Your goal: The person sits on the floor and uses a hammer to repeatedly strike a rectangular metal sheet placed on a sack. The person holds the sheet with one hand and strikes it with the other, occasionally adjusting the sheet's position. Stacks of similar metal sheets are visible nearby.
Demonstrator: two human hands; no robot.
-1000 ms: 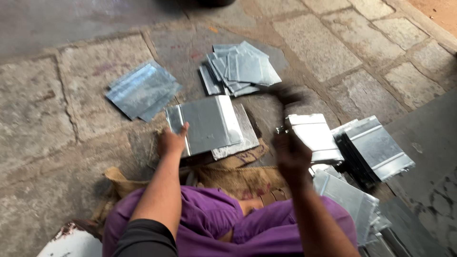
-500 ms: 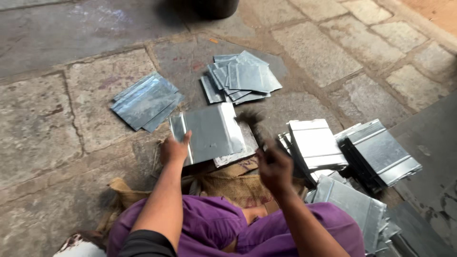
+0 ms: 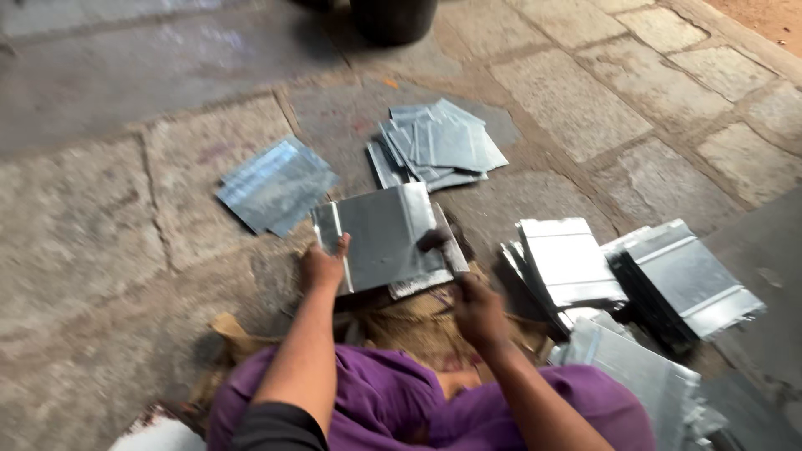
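A grey metal sheet (image 3: pixel 384 238) with folded edges lies on other sheets in front of me. My left hand (image 3: pixel 324 266) presses on its left edge, thumb on top. My right hand (image 3: pixel 478 309) is closed around the handle of a dark-headed hammer (image 3: pixel 434 240). The blurred hammer head is down at the sheet's right edge. My purple-clad lap (image 3: pixel 376 409) fills the bottom of the view.
Stacks of similar metal sheets lie on the stone floor: a fanned pile (image 3: pixel 439 144) behind, a pile (image 3: pixel 276 184) at the left, and piles (image 3: pixel 568 263) (image 3: pixel 685 280) at the right. A burlap sack (image 3: pixel 418 326) lies beneath the work. A black bucket (image 3: pixel 393 17) stands at the far edge.
My right hand has swung the hammer down from a raised position at the right onto the sheet's right edge. My left hand has stayed on the sheet's left edge.
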